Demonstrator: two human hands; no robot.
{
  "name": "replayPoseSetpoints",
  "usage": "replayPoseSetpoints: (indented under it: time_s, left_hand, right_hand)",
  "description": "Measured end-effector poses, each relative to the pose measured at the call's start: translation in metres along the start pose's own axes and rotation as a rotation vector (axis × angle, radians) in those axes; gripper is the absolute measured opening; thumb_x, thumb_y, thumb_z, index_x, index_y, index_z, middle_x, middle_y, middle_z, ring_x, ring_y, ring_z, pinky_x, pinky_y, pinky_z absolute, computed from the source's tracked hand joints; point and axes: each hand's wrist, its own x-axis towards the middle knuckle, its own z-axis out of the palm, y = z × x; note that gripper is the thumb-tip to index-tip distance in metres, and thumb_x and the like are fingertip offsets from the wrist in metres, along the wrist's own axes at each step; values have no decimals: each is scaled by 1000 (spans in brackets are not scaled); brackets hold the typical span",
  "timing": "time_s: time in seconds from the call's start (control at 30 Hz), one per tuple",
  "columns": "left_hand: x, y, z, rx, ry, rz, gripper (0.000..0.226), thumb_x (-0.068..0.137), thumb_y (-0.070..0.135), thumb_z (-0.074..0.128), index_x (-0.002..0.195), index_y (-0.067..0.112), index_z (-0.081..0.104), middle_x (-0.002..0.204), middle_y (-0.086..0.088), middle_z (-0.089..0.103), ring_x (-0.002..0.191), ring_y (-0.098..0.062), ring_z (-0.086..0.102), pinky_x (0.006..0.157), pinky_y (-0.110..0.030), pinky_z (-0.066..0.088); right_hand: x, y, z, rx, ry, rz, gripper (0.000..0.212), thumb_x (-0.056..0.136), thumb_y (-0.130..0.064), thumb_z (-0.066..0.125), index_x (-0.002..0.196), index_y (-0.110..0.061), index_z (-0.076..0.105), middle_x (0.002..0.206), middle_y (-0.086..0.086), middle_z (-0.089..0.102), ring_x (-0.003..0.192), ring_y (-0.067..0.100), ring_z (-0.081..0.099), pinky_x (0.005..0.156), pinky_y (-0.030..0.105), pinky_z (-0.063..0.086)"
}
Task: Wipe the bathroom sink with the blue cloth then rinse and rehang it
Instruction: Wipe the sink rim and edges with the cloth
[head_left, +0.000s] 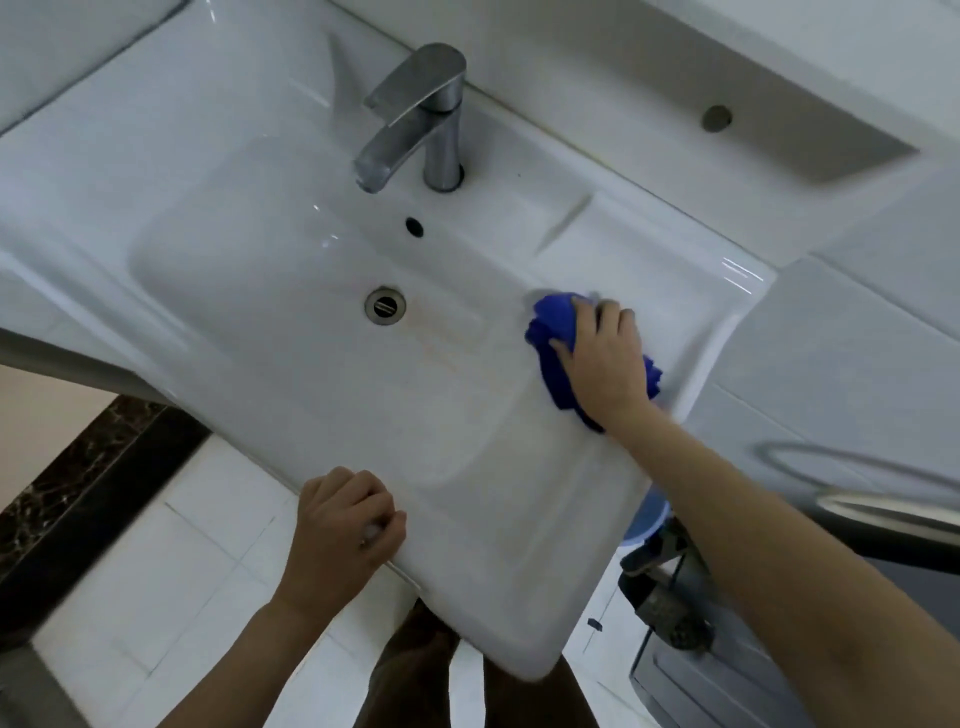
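Note:
The white ceramic sink (218, 171) fills the view, tilted, with its drain (385, 305) near the middle of the basin. My right hand (602, 358) presses the bunched blue cloth (553, 322) flat against the sink's right side, where the basin wall meets the rim. Most of the cloth is hidden under my palm. My left hand (343, 525) rests on the sink's front edge with its fingers curled, holding nothing.
A steel faucet (415, 119) stands at the back of the basin, with an overflow hole (414, 227) below it. White tiled wall lies to the right, with a metal ring (831, 462) and bar (893, 509). White floor tiles and a dark marble threshold (88, 488) lie below.

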Motion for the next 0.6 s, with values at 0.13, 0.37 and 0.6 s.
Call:
replayPoseSetpoints:
  time_s: [0.13, 0.37, 0.6]
  left_hand:
    - [0, -2, 1, -12, 2, 15, 23, 82, 27, 59, 61, 17, 54, 72, 10, 56, 70, -12, 47, 72, -28, 28]
    - [2, -2, 1, -16, 12, 37, 24, 79, 30, 60, 58, 19, 56, 73, 13, 57, 73, -8, 44, 69, -30, 29]
    - [1, -3, 0, -20, 10, 34, 25, 80, 28, 59, 58, 17, 55, 71, 12, 57, 69, -12, 44, 63, -37, 36]
  right_hand:
    - [56, 32, 10, -118, 128, -128, 49, 89, -28, 63, 126, 2, 51, 112, 31, 58, 85, 41, 57, 77, 44, 48]
    - [79, 61, -11, -301, 180, -397, 74, 63, -5, 72, 132, -8, 44, 110, 29, 60, 87, 41, 61, 74, 45, 52]
    - [17, 137, -48, -277, 118, -332, 56, 71, -11, 72, 126, -8, 59, 118, 27, 56, 90, 37, 38, 71, 46, 47]
